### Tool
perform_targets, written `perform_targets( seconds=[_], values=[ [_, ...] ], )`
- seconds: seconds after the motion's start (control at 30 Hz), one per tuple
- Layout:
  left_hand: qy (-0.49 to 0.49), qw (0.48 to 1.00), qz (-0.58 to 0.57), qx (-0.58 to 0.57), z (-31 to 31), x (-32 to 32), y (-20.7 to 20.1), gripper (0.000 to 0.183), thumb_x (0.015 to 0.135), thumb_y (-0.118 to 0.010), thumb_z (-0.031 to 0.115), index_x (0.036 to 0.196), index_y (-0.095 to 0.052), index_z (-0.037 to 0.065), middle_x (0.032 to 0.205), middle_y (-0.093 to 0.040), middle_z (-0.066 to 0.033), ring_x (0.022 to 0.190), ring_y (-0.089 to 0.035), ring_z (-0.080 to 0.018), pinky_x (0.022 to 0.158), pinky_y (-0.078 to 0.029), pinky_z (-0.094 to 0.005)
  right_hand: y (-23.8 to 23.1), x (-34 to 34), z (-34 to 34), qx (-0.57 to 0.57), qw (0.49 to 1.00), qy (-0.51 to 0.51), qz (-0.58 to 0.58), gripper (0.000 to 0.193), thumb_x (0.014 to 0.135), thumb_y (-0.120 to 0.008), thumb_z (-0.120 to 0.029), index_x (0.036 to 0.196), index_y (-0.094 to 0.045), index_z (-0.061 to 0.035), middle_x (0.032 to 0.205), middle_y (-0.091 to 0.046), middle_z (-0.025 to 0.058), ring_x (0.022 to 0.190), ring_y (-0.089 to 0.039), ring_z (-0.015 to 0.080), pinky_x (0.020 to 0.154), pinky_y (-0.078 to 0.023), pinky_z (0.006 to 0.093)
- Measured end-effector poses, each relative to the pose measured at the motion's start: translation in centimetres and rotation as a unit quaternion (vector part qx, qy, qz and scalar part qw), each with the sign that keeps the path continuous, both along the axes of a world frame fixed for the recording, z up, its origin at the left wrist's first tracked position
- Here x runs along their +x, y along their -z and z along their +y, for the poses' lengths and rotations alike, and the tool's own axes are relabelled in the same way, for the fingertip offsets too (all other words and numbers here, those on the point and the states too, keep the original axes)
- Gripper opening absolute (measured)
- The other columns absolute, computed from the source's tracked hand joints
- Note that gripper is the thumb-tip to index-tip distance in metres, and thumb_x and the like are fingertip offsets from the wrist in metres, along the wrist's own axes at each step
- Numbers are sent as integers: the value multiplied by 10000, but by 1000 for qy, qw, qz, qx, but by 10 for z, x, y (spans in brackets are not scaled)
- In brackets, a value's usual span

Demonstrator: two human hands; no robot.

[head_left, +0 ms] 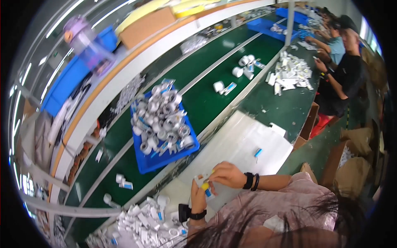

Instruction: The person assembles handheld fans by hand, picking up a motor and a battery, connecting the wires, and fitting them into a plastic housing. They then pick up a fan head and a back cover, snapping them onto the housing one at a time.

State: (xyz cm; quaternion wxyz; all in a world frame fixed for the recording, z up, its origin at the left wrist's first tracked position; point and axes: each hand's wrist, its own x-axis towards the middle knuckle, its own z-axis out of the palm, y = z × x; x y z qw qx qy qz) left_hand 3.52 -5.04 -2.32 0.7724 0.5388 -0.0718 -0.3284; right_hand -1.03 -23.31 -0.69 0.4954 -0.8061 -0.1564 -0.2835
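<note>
My left hand (198, 197) is closed around a small white plastic piece with a blue part (208, 192), low at the centre. From the right, my right hand (227, 175) meets it with fingertips pinched together; whatever lies between them is too small to make out. A rounded yellow spot (205, 186) shows where the hands meet; I cannot tell what it is. On the whitish work board (235, 142) beyond my right hand lies a small blue cylinder (258, 152) with a thin tail. A heap of white plastic parts (144, 221) spreads left of my left wrist.
A blue tray (144, 166) piled with white round-headed parts rests on the green conveyor (200, 97). Loose white parts (248, 62) sit farther along it. Another pile of white pieces (291, 72) lies on the bench. Co-workers (345, 74) sit at the right; a shelf (124, 62) runs along the left.
</note>
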Motion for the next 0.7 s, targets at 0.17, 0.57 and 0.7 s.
perform_targets(
  seconds=[0.17, 0.57, 0.7],
  values=[
    [47, 995, -83, -38, -7, -5, -12, 415, 875, -406, 26, 1287, -352, 32, 913, -540, -101, 703, -556, -146, 573, -516, -302, -11, -2, -6, -4, 1000, 12, -15, 81, 777, -696, -66, 840, -656, -99, 787, -628, 42, 781, -606, 231, 767, -447, 366],
    [17, 992, -122, 16, -6, -15, -30, 382, 858, -407, -26, 1238, -384, -1, 918, -528, -85, 709, -537, -136, 604, -476, -271, -2, -1, 2, -15, 1000, 12, -18, 249, 663, -781, 6, 872, -699, -102, 871, -552, 33, 795, -513, 227, 719, -418, 336],
    [14, 990, -138, 41, -5, -14, -21, 465, 815, -430, -19, 1270, -349, 35, 912, -556, -86, 643, -496, -112, 576, -461, -263, -1, 0, 3, -11, 1000, 9, -14, 250, 662, -783, 3, 870, -700, -107, 868, -540, 24, 794, -503, 221, 729, -411, 336]
  ],
)
